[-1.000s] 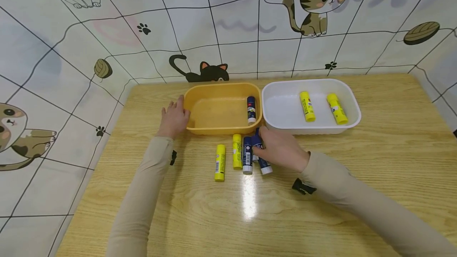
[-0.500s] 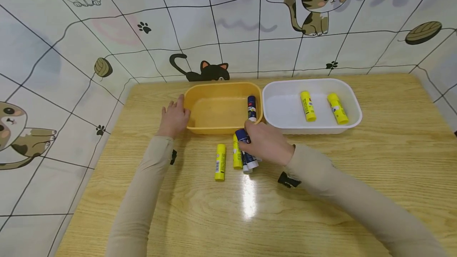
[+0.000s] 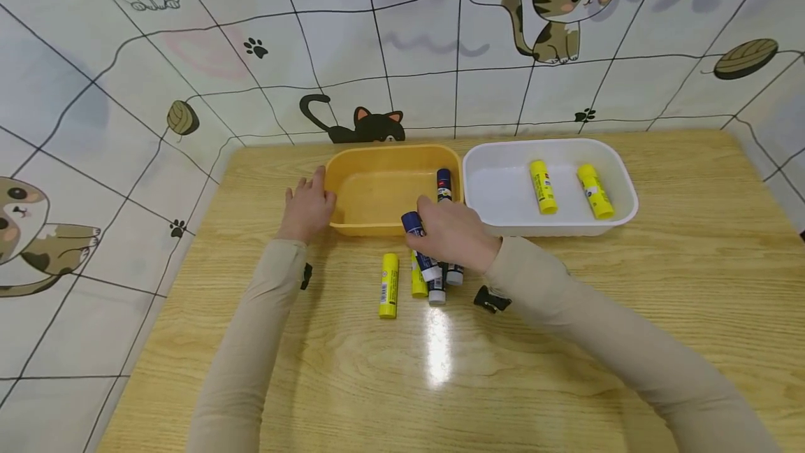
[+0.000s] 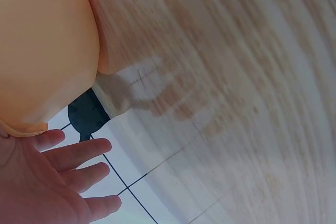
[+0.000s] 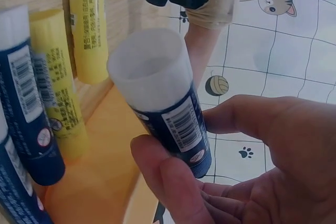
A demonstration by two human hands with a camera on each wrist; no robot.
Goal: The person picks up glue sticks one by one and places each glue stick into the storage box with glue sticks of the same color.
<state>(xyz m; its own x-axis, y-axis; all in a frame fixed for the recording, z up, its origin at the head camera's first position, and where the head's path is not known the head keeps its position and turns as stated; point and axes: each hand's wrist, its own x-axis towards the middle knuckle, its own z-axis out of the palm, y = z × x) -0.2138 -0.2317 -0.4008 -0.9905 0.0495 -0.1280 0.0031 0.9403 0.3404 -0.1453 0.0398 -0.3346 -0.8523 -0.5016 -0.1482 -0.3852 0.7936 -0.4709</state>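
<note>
One blue glue stick [image 3: 423, 252] is pinched in our right hand [image 3: 458, 232] by the front edge of the orange tub [image 3: 371, 231]; our left hand [image 3: 308, 210], fingers loosely extended, rests at its left end.

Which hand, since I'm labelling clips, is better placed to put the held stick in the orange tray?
Right hand, likely: it pinches that blue stick near the orange tray; the left hand holds no stick.

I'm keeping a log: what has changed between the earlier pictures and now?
The right hand has moved left and up the head view, carrying a blue glue stick to the near rim of the orange tray. The left hand stays at that tray's left end, and the two yellow glue sticks in the white tray stay put.
</note>
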